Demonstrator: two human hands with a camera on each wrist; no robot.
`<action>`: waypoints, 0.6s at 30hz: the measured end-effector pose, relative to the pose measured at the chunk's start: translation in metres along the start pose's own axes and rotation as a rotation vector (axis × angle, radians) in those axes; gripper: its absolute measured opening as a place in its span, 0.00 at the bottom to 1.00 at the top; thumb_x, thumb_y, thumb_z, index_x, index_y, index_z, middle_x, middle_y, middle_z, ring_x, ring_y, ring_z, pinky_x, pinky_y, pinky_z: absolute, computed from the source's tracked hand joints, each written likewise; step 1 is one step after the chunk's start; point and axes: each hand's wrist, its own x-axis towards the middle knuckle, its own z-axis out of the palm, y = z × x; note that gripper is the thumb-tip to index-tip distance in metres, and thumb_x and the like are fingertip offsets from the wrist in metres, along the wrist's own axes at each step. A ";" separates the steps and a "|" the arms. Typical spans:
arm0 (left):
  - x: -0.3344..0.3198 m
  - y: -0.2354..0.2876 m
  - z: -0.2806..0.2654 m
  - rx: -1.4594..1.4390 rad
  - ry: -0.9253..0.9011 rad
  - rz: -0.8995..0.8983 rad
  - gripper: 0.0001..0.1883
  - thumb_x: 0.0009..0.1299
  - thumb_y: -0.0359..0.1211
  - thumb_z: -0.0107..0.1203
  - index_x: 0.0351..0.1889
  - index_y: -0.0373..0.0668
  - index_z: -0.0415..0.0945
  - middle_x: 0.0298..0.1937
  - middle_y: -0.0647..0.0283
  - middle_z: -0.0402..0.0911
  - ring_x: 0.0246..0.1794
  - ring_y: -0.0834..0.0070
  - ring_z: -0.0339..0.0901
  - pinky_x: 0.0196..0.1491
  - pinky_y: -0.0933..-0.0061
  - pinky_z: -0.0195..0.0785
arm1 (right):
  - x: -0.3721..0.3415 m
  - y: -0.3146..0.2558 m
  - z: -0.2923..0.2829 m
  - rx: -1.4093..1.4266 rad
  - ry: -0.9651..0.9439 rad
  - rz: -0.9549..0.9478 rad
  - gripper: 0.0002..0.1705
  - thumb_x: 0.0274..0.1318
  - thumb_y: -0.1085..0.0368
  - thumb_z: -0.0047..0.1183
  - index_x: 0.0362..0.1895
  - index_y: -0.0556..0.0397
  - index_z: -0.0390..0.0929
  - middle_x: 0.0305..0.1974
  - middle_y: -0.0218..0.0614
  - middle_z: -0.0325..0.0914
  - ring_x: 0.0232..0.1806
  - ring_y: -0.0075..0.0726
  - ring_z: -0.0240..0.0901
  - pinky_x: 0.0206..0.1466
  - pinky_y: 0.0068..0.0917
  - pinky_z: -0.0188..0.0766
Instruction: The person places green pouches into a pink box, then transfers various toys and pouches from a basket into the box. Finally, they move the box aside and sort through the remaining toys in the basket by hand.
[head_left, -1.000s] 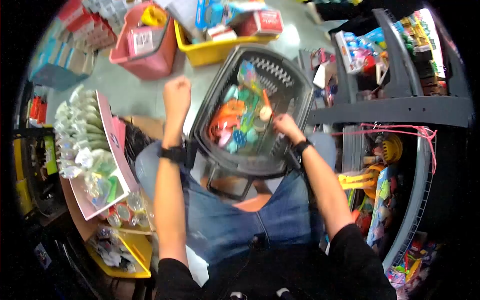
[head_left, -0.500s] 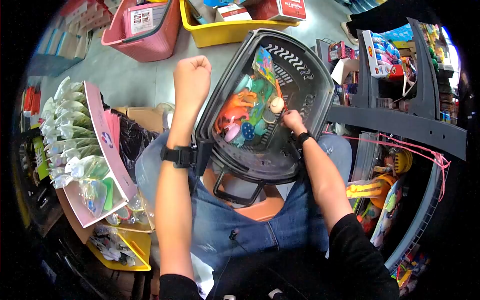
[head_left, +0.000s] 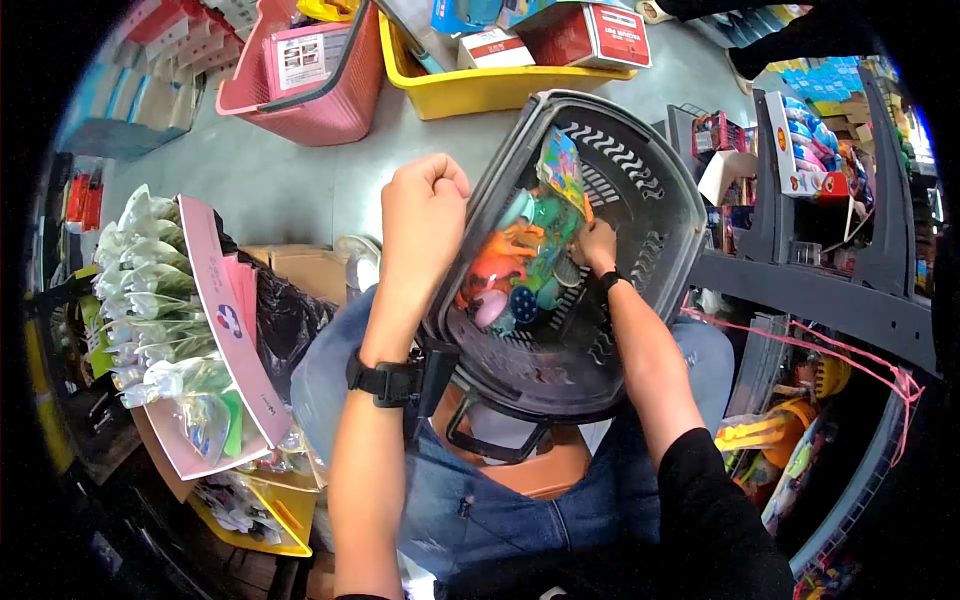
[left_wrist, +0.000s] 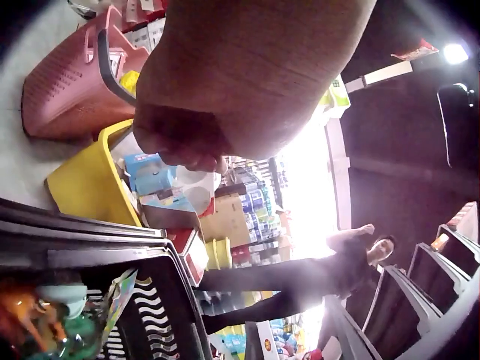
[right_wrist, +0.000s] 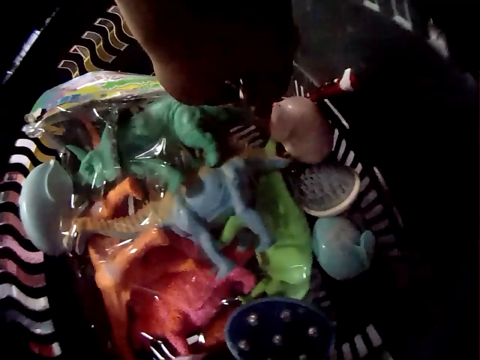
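Observation:
A black plastic basket point(head_left: 655, 330) stands between the knees. Inside lies a clear bag of toy animals, among them a green toy dinosaur point(right_wrist: 172, 127), with a colourful header card point(head_left: 563, 165). Around it are a dark blue dotted disc point(head_left: 523, 304), a grey bristled disc point(right_wrist: 326, 189) and a pale rounded piece point(right_wrist: 301, 129). My right hand point(head_left: 597, 245) reaches into the basket over these toys; its fingertips are hidden, and I cannot tell if it holds anything. My left hand point(head_left: 425, 215) hovers beside the basket's left rim in a fist, nothing visible in it.
Ahead on the floor are a pink basket point(head_left: 330, 110) and a yellow bin point(head_left: 470, 92) with boxes. At left, a pink carton point(head_left: 225, 310) holds clear-wrapped goods. A grey shelf beam point(head_left: 820, 300) runs along the right. A person point(left_wrist: 337, 270) stands beyond.
The head view has shifted. My right hand has moved further into the basket, from its right side to above the toys. The left hand stays in a fist by the left rim.

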 end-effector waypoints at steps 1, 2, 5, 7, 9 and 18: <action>0.001 -0.001 -0.002 -0.006 0.004 -0.016 0.10 0.57 0.24 0.40 0.20 0.35 0.73 0.16 0.58 0.70 0.19 0.75 0.68 0.25 0.71 0.59 | 0.002 -0.003 0.001 0.017 0.042 -0.014 0.16 0.58 0.61 0.45 0.36 0.61 0.79 0.36 0.58 0.79 0.39 0.62 0.76 0.44 0.48 0.72; 0.001 -0.002 -0.004 -0.014 0.006 -0.036 0.10 0.57 0.24 0.41 0.21 0.35 0.74 0.16 0.53 0.72 0.19 0.71 0.71 0.26 0.68 0.61 | 0.002 -0.007 0.002 0.030 0.084 -0.025 0.17 0.59 0.59 0.44 0.36 0.61 0.79 0.36 0.58 0.78 0.39 0.63 0.76 0.44 0.49 0.71; 0.000 -0.001 -0.007 -0.020 -0.001 -0.071 0.09 0.58 0.24 0.41 0.21 0.36 0.73 0.14 0.57 0.69 0.17 0.75 0.66 0.24 0.69 0.59 | -0.014 -0.015 -0.004 0.084 0.185 0.032 0.19 0.59 0.56 0.42 0.36 0.60 0.79 0.36 0.58 0.78 0.39 0.65 0.75 0.44 0.50 0.70; 0.002 0.003 -0.007 -0.048 -0.014 -0.103 0.10 0.60 0.23 0.39 0.20 0.38 0.69 0.16 0.71 0.65 0.19 0.85 0.60 0.23 0.79 0.51 | -0.021 -0.029 -0.017 0.122 0.199 0.050 0.18 0.57 0.56 0.44 0.36 0.59 0.77 0.37 0.55 0.78 0.39 0.64 0.74 0.43 0.50 0.70; 0.001 0.003 -0.009 -0.034 -0.007 -0.063 0.10 0.60 0.23 0.39 0.19 0.38 0.70 0.16 0.71 0.65 0.19 0.85 0.59 0.23 0.79 0.51 | -0.030 -0.047 -0.026 0.137 0.278 -0.137 0.16 0.55 0.57 0.46 0.37 0.57 0.74 0.37 0.53 0.77 0.40 0.63 0.72 0.43 0.49 0.69; 0.005 -0.017 -0.012 -0.021 0.013 -0.036 0.10 0.59 0.24 0.40 0.20 0.37 0.72 0.16 0.69 0.68 0.19 0.83 0.62 0.23 0.77 0.53 | -0.054 -0.159 -0.044 0.188 0.419 -0.406 0.21 0.45 0.56 0.59 0.38 0.55 0.67 0.38 0.47 0.72 0.44 0.54 0.70 0.46 0.44 0.67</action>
